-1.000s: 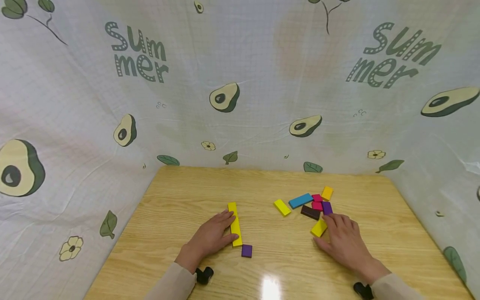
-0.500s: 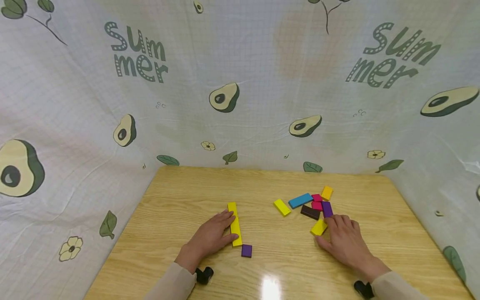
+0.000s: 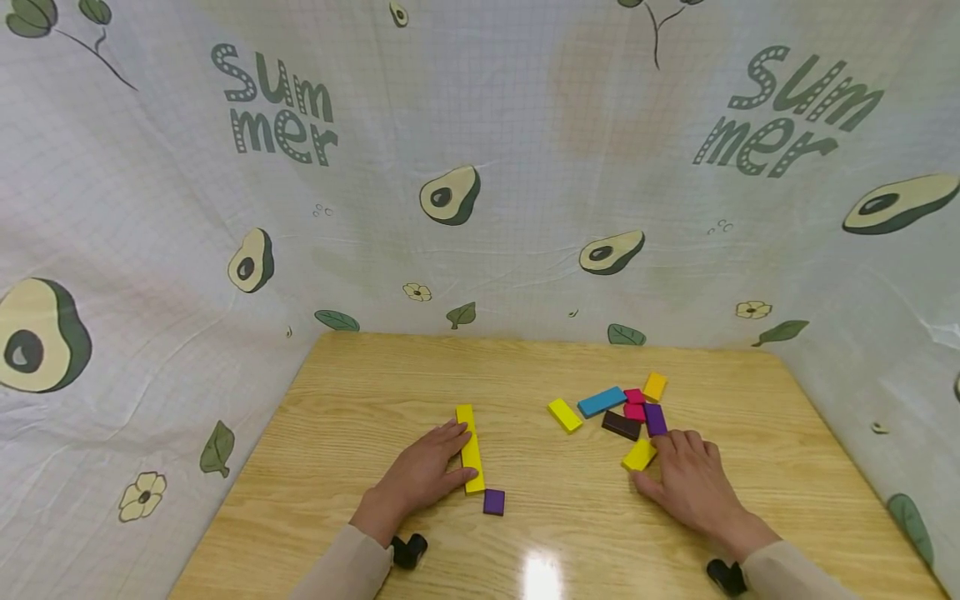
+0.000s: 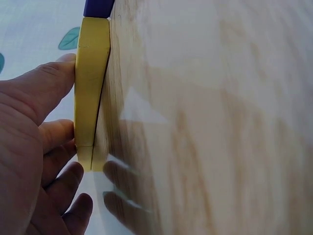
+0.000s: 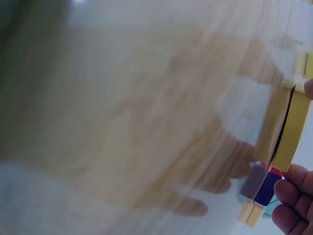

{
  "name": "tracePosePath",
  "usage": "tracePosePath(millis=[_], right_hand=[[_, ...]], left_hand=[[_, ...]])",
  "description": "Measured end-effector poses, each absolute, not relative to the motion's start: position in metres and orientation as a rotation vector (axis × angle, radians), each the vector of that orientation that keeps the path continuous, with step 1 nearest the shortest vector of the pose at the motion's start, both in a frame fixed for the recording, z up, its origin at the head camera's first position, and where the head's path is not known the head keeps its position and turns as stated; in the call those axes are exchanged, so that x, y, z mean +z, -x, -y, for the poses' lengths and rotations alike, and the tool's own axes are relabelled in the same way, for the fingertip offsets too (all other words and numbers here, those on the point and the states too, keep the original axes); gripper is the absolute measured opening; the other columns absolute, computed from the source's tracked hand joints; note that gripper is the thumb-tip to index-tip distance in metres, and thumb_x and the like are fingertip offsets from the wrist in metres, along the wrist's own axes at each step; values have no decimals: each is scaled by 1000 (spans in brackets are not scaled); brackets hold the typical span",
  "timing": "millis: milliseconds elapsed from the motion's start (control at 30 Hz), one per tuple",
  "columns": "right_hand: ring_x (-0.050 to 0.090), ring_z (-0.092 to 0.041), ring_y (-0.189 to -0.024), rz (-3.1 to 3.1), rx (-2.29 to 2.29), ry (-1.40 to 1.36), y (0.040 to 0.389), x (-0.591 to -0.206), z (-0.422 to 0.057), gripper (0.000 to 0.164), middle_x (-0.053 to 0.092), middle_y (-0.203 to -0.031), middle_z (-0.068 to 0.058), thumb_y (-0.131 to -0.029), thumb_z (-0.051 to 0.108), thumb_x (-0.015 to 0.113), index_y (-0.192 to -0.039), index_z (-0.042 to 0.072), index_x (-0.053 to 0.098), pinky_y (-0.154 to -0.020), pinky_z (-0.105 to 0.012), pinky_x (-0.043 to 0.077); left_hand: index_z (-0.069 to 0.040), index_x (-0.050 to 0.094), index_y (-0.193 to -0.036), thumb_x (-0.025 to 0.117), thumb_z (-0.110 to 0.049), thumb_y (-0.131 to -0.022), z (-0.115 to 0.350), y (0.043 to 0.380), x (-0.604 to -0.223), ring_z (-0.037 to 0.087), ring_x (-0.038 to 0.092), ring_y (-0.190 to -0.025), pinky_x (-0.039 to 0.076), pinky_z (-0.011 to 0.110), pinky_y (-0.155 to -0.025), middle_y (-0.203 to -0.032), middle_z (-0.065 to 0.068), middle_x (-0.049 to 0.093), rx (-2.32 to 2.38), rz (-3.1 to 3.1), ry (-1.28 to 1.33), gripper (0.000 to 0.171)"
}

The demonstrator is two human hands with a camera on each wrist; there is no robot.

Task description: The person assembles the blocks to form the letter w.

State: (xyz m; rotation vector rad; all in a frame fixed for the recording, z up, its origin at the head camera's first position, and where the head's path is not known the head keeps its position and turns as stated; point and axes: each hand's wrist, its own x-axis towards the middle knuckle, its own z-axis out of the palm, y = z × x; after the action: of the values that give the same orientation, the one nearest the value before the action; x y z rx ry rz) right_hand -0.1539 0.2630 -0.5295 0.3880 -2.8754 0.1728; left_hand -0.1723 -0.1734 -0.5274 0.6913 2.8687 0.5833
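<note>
My left hand [image 3: 422, 469] rests its thumb and fingertips on a long yellow bar [image 3: 471, 454] lying on the table. A seam crosses the bar in the left wrist view. A small purple square block [image 3: 494, 502] sits at the bar's near end. On the right, my right hand [image 3: 688, 483] pinches a short yellow block [image 3: 638, 456] between thumb and index finger at its two ends, as the right wrist view shows [image 5: 292, 132]. Just beyond those fingers lies a purple block [image 3: 655, 418], with a dark brown block [image 3: 621, 425] to its left.
Behind the right hand lie a blue block [image 3: 601, 402], two pink-red blocks [image 3: 633, 412] and an orange block [image 3: 655, 386]. Another yellow block [image 3: 564, 415] lies left of them. A white printed cloth [image 3: 525, 250] surrounds the wooden table [image 3: 397, 375].
My right thumb and index finger have shifted slightly closer in around the short yellow block. The left hand and the blocks stay where they were.
</note>
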Motion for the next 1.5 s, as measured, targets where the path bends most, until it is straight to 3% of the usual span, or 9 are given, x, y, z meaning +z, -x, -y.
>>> tracePosePath(millis=[367,733,933,1067,1267,1500], right_hand=[[54,-42,-108,2822,244,-450,157,-525,-248,61,61,-110,-18,-84,45,80,-118,-2,63,-87,-59,43],[52,-34,-103,2739,266,-559,157,-524,-206,61,60,-106,-12,-81,48,84,-113,1,64,-80,-44,38],[51,-32,-99,2733,279,-613,156,-524,-182,62,59,-104,-11,-80,51,84,-113,2,64,-85,-48,42],[48,-28,-94,2752,258,-652,155,-526,-167,62,58,-101,-9,-81,54,83,-111,3,65,-80,-42,39],[51,-29,-98,2801,233,-746,155,-526,-142,59,61,-105,-9,-85,55,79,-112,4,67,-88,-45,42],[53,-27,-100,2817,227,-852,155,-527,-124,56,62,-106,-8,-87,54,75,-113,4,69,-86,-42,41]], left_hand=[[-9,51,-157,60,-54,-104,174,172,-528,29,38,-157,36,52,-126,-167,6,43,571,-2862,-698,70],[-9,51,-157,59,-54,-104,173,173,-530,28,38,-156,36,51,-126,-167,6,44,571,-2872,-698,70],[-9,52,-156,59,-53,-105,173,172,-528,28,39,-156,36,51,-126,-167,6,44,578,-2872,-701,68],[-9,52,-157,59,-53,-105,174,173,-528,28,38,-157,36,51,-127,-167,5,44,573,-2870,-702,68],[-9,52,-156,60,-53,-104,174,173,-527,28,38,-157,36,51,-127,-167,5,44,577,-2865,-688,68],[-9,52,-156,61,-53,-104,173,173,-526,28,37,-157,36,51,-127,-167,5,44,572,-2858,-675,69]])
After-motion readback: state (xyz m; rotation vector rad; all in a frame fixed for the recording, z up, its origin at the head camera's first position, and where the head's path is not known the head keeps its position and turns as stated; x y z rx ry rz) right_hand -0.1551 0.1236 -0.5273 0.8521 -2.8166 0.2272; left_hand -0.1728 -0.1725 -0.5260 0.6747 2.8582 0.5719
